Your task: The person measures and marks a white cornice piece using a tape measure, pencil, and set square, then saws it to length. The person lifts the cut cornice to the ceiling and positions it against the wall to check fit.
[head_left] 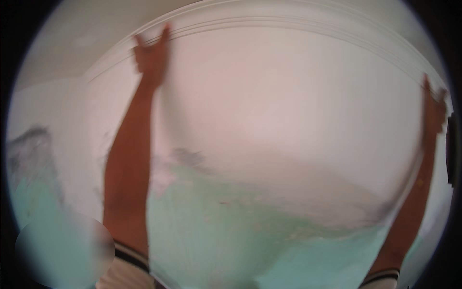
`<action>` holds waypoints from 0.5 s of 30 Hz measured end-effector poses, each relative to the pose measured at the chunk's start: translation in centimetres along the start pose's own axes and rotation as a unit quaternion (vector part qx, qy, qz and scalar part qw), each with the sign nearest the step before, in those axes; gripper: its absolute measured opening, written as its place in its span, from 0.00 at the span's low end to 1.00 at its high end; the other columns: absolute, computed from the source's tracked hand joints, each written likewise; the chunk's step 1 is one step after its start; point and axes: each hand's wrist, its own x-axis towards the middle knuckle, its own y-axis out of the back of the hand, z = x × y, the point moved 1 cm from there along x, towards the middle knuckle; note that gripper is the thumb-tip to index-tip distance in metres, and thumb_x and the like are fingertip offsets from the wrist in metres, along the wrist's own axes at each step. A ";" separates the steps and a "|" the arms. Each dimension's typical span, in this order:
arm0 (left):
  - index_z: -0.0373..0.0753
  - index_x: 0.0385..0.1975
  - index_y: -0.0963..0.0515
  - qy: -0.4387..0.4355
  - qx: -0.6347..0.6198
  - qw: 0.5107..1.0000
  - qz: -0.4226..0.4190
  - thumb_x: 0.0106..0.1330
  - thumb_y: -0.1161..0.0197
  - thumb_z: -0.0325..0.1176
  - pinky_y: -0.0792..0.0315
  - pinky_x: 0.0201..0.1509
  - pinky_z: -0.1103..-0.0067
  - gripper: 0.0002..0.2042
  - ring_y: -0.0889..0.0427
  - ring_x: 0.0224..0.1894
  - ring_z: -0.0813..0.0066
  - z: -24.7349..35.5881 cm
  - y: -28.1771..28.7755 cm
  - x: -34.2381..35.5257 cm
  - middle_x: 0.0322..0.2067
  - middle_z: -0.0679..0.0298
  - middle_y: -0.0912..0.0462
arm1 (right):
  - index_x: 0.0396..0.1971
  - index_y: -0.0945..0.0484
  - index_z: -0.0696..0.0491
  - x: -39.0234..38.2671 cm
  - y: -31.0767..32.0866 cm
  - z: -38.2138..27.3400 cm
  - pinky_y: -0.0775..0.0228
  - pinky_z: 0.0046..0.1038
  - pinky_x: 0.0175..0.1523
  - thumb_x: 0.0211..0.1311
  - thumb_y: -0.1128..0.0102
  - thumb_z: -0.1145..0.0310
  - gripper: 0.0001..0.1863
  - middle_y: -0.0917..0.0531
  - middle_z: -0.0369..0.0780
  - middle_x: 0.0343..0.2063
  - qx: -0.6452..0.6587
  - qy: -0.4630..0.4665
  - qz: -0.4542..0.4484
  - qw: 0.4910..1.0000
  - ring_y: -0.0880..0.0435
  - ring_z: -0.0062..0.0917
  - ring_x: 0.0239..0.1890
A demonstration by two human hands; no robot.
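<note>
Both my arms are raised in front of a wall (298,96), its upper part white. My left hand (153,55) is up at the white ceiling moulding (269,21). Its thumb and a finger are stretched apart, with nothing seen between them. Far to the right, my right hand (434,108) is lifted near the lower end of the same moulding, its digits also apart. Motion blur softens both hands, so I cannot tell whether the fingertips touch the moulding. No tool shows in either hand.
Lower down, the wall turns to worn green paint (216,231) with a rough, patchy edge. A dark grey stain (31,144) marks the left side wall. The pale ceiling (91,38) meets the moulding above. At the right rim is a dark object (451,149), cut off.
</note>
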 end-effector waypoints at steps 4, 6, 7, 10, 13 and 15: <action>0.44 0.81 0.54 -0.023 -0.003 1.000 0.012 0.55 0.40 0.80 0.53 0.79 0.48 0.61 0.48 0.78 0.42 -4.0 -1.2 1.2 0.77 0.43 0.50 | 0.80 0.51 0.49 -5.6 6.1 -5.6 0.54 0.64 0.74 0.44 0.50 0.10 0.72 0.40 0.59 0.74 0.062 -0.047 -0.125 0.989 0.45 0.55 0.77; 0.48 0.81 0.53 -0.207 0.179 0.962 -0.023 0.69 0.51 0.73 0.54 0.80 0.47 0.48 0.49 0.78 0.42 -8.5 1.2 7.4 0.80 0.51 0.57 | 0.81 0.54 0.49 -6.7 7.2 -7.8 0.57 0.65 0.74 0.45 0.50 0.10 0.72 0.45 0.61 0.75 0.098 -0.064 -0.151 0.982 0.49 0.55 0.78; 0.47 0.81 0.52 -0.169 0.154 0.974 0.013 0.76 0.58 0.68 0.56 0.82 0.53 0.42 0.45 0.78 0.50 -7.6 0.3 5.7 0.80 0.59 0.50 | 0.80 0.54 0.50 -6.7 7.3 -8.4 0.58 0.65 0.74 0.45 0.50 0.11 0.72 0.46 0.63 0.74 0.092 -0.058 -0.152 0.982 0.51 0.56 0.78; 0.41 0.80 0.52 -0.119 0.049 0.992 -0.020 0.71 0.51 0.69 0.54 0.81 0.58 0.47 0.40 0.76 0.55 -11.4 -0.7 6.0 0.75 0.61 0.40 | 0.79 0.55 0.57 -6.0 7.9 -9.7 0.60 0.63 0.74 0.47 0.48 0.12 0.74 0.47 0.67 0.73 0.127 -0.021 -0.149 0.980 0.52 0.56 0.78; 0.34 0.78 0.51 -0.131 0.000 0.990 -0.051 0.66 0.45 0.71 0.51 0.81 0.63 0.53 0.35 0.74 0.60 -11.4 1.8 10.9 0.70 0.63 0.29 | 0.78 0.56 0.61 -8.6 8.3 -13.7 0.62 0.61 0.74 0.48 0.46 0.14 0.74 0.48 0.68 0.72 0.181 -0.040 -0.174 0.967 0.55 0.56 0.78; 0.30 0.78 0.50 -0.133 -0.038 0.988 -0.074 0.63 0.40 0.72 0.50 0.80 0.66 0.57 0.31 0.73 0.64 -11.0 0.9 11.5 0.66 0.64 0.22 | 0.78 0.58 0.62 -8.3 8.0 -13.7 0.64 0.59 0.74 0.50 0.46 0.15 0.74 0.51 0.69 0.72 0.183 -0.037 -0.180 0.966 0.57 0.57 0.78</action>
